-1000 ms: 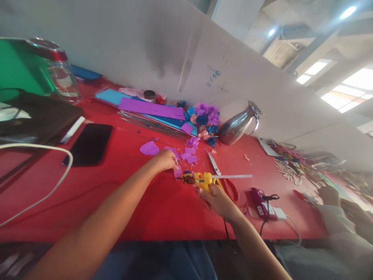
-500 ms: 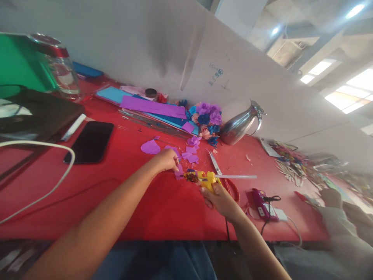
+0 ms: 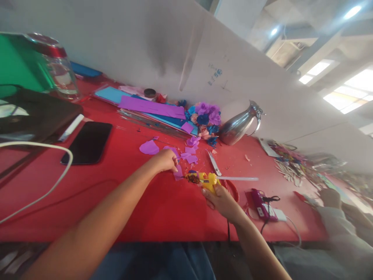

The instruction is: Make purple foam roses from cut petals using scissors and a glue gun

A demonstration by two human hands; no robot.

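My right hand (image 3: 223, 202) is wrapped round the grip of a yellow hot glue gun (image 3: 208, 182), and a long clear glue stick (image 3: 239, 179) sticks out of its back end. The gun lies level, its stained nozzle pointing left toward a small purple paper piece (image 3: 178, 174). That piece is pinched in the fingertips of my left hand (image 3: 167, 159), just above the red table (image 3: 163, 217). Behind my hands are loose purple paper cuttings (image 3: 190, 155), a bigger purple petal (image 3: 149, 147) and a curled purple paper flower (image 3: 193, 141). Scissors (image 3: 214, 163) lie beyond the gun, their handles partly hidden.
Paper flowers (image 3: 205, 118) and a metal jug (image 3: 240, 126) stand against the partition. Purple sheets (image 3: 151, 107), a phone (image 3: 87, 142), a glass jar (image 3: 62, 74) and a white cable (image 3: 70, 161) are leftward. A power strip (image 3: 264, 204) and another person's sleeve (image 3: 335, 223) are at right.
The glue gun has shifted slightly right, so a little more space shows between its nozzle and the paper piece. My left hand keeps its pinch; the view has moved a little.
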